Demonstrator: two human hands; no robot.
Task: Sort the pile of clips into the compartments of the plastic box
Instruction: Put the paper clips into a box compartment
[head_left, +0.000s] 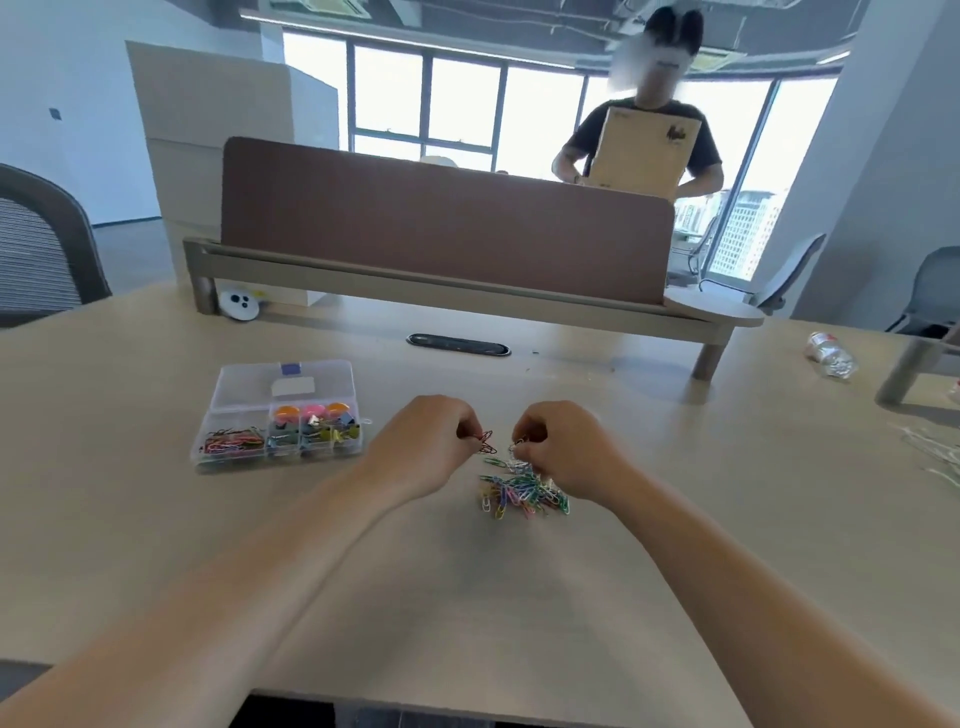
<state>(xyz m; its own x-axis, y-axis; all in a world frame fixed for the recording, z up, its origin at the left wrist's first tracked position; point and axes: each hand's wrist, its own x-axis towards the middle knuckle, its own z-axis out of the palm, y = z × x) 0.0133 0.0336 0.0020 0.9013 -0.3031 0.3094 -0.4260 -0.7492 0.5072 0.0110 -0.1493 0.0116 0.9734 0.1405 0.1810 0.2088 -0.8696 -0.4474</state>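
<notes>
I am reaching both bare forearms out over the pale wooden desk (519, 597), and my hands are meeting just above the far edge of the pile of coloured paper clips (522, 491), which is lying loose on the desk in front of me. My left hand (426, 444) is curling closed, its fingertips pinching a couple of reddish paper clips (485, 441) that are sticking out toward the other hand. My right hand (566, 447) is also curling closed, pinching what looks like a pale clip (517, 446) at its fingertips, though it is too small for me to be sure of its colour; the heel of that hand is sitting over the right side of the pile. The plastic box (278, 415) is resting to the left of my left hand, well apart from the pile, with its clear lid folded back away from me. Its front left compartment is holding a layer of coloured paper clips, and the compartments to the right of that are holding binder clips and some round orange and pink pieces. Across the desk a brown divider panel (441, 223) is standing, and beyond it a person (644, 150) is holding a cardboard box. A crumpled plastic bottle (831, 356) is lying far off to the right.
</notes>
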